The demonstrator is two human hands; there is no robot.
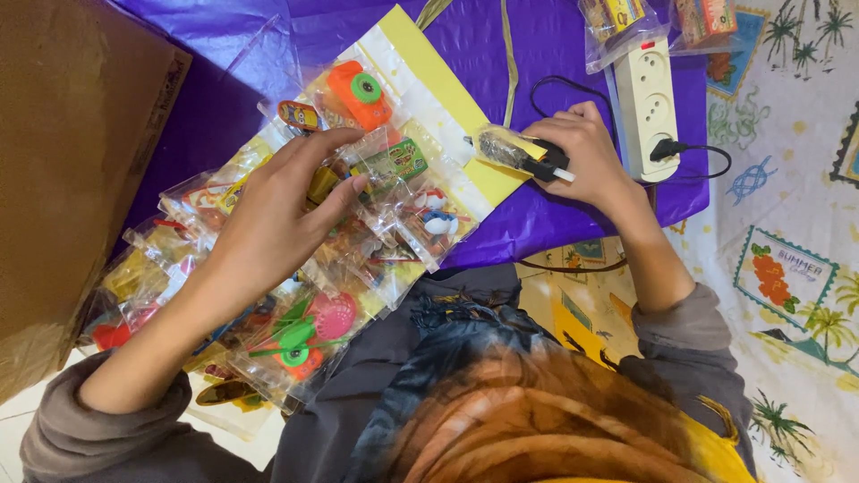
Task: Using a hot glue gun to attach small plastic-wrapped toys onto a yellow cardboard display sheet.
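My left hand (277,215) lies over a heap of clear plastic packets (268,313) holding small colourful toys. Its thumb and fingers pinch the edge of one toy packet with a green label (398,161). An orange toy camera with a green lens (358,94) sits in a packet just beyond the fingertips. The packets rest on a long card with a yellow strip (438,85). My right hand (586,156) grips a small black corded tool with a taped body (519,152), its tip at the card's yellow edge.
A brown cardboard box (72,179) fills the left side. Purple plastic sheet (555,54) covers the surface under the card. A white power strip (646,94) with a black plug and cable lies beside my right hand. More packets (626,22) sit at the top right, on a patterned cloth (787,268).
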